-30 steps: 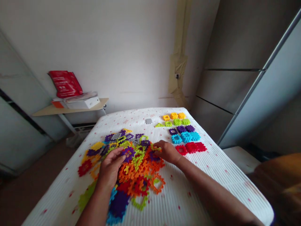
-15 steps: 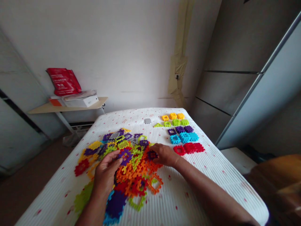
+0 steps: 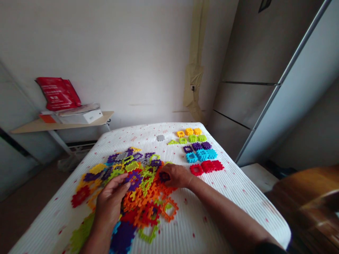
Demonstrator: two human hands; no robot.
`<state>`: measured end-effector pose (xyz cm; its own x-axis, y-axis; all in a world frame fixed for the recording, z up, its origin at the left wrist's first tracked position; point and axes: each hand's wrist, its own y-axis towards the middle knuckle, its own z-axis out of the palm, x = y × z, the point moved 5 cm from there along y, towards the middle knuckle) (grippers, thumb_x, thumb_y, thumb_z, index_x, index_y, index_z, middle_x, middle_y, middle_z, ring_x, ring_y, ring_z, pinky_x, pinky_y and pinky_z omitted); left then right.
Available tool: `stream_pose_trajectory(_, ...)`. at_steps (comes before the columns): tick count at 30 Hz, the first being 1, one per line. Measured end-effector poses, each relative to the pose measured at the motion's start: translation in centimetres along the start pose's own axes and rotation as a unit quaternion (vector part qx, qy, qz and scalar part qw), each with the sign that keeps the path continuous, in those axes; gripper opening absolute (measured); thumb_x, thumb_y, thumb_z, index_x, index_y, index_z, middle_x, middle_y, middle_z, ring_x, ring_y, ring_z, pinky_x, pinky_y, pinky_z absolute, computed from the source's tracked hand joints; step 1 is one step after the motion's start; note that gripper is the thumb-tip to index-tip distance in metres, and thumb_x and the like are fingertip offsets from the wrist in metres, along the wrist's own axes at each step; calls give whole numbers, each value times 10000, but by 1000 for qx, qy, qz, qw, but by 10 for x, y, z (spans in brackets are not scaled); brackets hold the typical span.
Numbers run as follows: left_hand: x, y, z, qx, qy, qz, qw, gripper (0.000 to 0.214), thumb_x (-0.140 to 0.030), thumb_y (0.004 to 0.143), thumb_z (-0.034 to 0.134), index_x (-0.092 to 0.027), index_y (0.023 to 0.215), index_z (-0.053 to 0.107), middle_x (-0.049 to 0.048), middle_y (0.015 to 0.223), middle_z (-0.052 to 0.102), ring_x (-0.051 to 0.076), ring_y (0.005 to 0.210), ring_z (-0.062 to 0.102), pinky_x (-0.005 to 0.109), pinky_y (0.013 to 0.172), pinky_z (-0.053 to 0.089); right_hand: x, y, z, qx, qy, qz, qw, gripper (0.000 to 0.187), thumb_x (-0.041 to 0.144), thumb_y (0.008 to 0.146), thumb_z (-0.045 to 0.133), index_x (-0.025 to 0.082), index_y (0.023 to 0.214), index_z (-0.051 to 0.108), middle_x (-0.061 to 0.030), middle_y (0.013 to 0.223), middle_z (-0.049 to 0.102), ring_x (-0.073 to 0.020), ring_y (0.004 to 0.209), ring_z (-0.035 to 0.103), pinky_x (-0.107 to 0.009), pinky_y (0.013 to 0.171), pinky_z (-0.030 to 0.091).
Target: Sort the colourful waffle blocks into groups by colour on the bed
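Observation:
My left hand [image 3: 110, 195] pinches a purple notched plastic tile [image 3: 134, 180] by its left edge, between thumb and fingers, over the pile. My right hand [image 3: 178, 175] reaches into the right side of the pile, with bent fingers closed on a dark purple tile [image 3: 164, 176] that they partly hide. Between and below the hands lie many orange interlocking tiles [image 3: 148, 199], with lime green ones [image 3: 147, 185] mixed in. A large dark purple plate [image 3: 123, 237] lies near my left wrist, and a red tile [image 3: 81, 196] sits at the pile's left edge.
Sorted tiles stand in rows by colour at the right: yellow [image 3: 189, 131], green [image 3: 192, 138], purple [image 3: 196, 146], blue [image 3: 202, 154] and red [image 3: 207, 166]. A grey tile [image 3: 160, 138] lies alone farther back. A side table [image 3: 29, 127] bears a red bag [image 3: 58, 94].
The whole scene has shifted left as my head turned slightly right. Both hands stay at nearly the same spots on the pile, still with the purple tiles.

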<state>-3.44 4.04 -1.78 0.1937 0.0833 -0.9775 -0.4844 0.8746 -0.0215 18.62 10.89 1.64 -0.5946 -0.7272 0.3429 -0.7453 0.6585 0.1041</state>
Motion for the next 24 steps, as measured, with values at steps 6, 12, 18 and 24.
stream_pose_trajectory(6,1,1,-2,2,8,9,1000,470,-315,517,798,-188,949,665,-16,822,650,108,743,573,191,679,460,-2,2,2,1,13,-5,1000,429,241,699,674,232,1123,606,-47,1085,649,-205,958,591,-283,786,455)
stream_pose_trajectory(12,1,3,-6,-3,16,11,1000,469,-328,535,786,-190,964,656,-6,866,655,129,781,590,208,688,472,-8,-2,-26,-63,55,-7,996,509,181,652,711,208,1147,598,-62,1104,648,-201,994,588,-295,841,459)
stream_pose_trajectory(18,-3,3,-7,-16,23,17,999,456,-322,536,781,-195,957,658,-1,876,650,132,773,595,210,663,479,-83,-6,-102,-117,-23,118,986,623,65,632,650,204,1230,544,-58,1191,610,-181,1005,592,-272,872,456)
stream_pose_trajectory(24,-4,2,-4,-19,18,7,1000,452,-313,516,786,-199,935,662,-7,841,650,130,760,601,210,664,490,-168,-8,-124,-53,-145,203,967,597,49,612,655,170,1192,590,-90,1158,634,-241,1065,572,-308,914,437)
